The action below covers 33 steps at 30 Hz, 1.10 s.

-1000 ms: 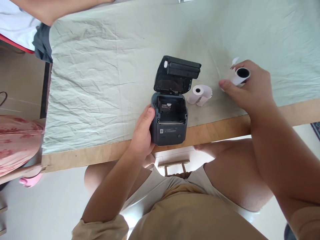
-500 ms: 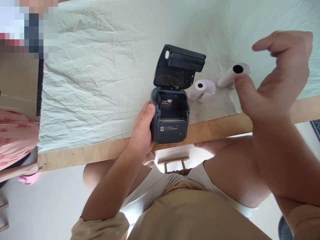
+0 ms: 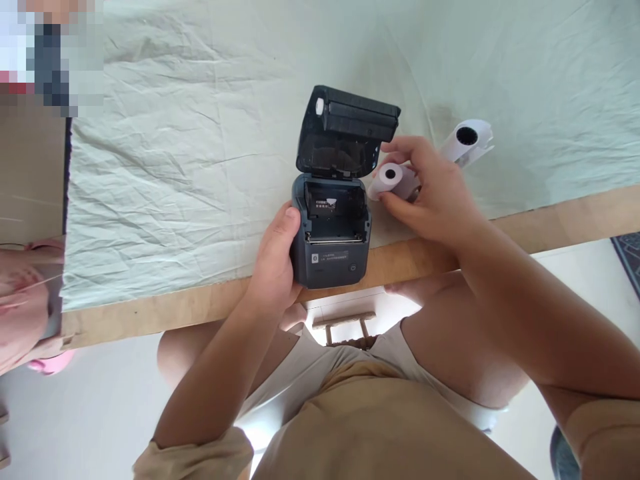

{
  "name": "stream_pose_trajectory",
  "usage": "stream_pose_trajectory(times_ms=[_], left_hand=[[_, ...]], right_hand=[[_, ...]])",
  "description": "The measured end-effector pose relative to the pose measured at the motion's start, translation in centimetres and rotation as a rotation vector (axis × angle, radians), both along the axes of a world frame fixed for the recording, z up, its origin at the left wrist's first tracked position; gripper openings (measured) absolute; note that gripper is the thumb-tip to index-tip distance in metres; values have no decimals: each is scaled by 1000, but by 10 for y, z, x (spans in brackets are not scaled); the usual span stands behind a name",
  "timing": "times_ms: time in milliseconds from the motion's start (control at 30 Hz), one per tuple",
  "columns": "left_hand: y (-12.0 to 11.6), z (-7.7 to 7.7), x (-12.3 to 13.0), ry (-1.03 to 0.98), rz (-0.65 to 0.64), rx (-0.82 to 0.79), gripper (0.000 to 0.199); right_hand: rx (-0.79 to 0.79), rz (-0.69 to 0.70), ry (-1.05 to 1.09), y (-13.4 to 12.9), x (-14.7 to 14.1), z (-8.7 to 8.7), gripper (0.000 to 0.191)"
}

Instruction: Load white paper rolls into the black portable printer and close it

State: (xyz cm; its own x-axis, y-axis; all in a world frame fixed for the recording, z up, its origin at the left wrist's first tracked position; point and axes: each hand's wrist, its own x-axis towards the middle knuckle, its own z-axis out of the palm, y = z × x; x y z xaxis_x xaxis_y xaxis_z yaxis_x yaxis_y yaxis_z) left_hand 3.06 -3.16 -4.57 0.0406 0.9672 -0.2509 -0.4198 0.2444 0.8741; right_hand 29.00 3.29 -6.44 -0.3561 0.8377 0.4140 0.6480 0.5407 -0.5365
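Observation:
A dark blue-grey portable printer (image 3: 333, 263) rests at the table's front edge, its black lid (image 3: 340, 133) raised and its paper bay showing no roll. My left hand (image 3: 277, 257) grips the printer's left side, thumb along the edge. Just right of the printer, my right hand (image 3: 430, 190) has its thumb and fingers around a small white paper roll (image 3: 389, 175) with a black core. A larger white roll (image 3: 466, 138), also black-cored, lies behind my right hand with its loose paper end to the right.
A wrinkled pale green cloth (image 3: 200, 167) covers the table, whose bare wooden edge (image 3: 165, 310) runs along the front. Another person in pink (image 3: 23, 307) is at the far left. A wooden stool (image 3: 345, 321) shows below the table.
My right hand has come down and left from above the larger roll to the small roll and closed around it. My left hand still holds the printer. The view has shifted slightly.

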Motion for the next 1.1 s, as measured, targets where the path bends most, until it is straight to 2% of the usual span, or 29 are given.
stream_pose_trajectory(times_ms=[167, 233, 367, 433, 533, 633, 767, 833, 900, 1100], left_hand=[[-1, -2, -1, 9, -7, 14, 38], [-1, -1, -2, -12, -31, 16, 40], [-5, 6, -4, -4, -86, -1, 44], [-7, 11, -5, 15, -97, -30, 45], [-8, 14, -5, 8, -106, -61, 42], [-7, 12, -4, -22, -110, -23, 43], [-5, 7, -3, -44, -99, 9, 40], [-5, 5, -3, -36, -100, 14, 40], [-5, 4, -4, -28, -109, 25, 42], [-5, 4, -5, 14, -102, 23, 44]], right_hand=[[34, 38, 49, -1, -3, -7, 47], [39, 9, 83, 0, -1, -2, 52], [82, -100, 249, -11, 1, 27, 71], [52, -113, 314, -23, -5, 42, 65], [67, -134, 389, -39, -24, 55, 40], [121, -39, 400, -50, -46, 55, 30], [215, 114, 196, -50, -66, 50, 47], [300, 100, 131, -45, -71, 48, 50], [317, 84, 99, -41, -72, 46, 49], [211, 95, 107, -32, -65, 40, 34]])
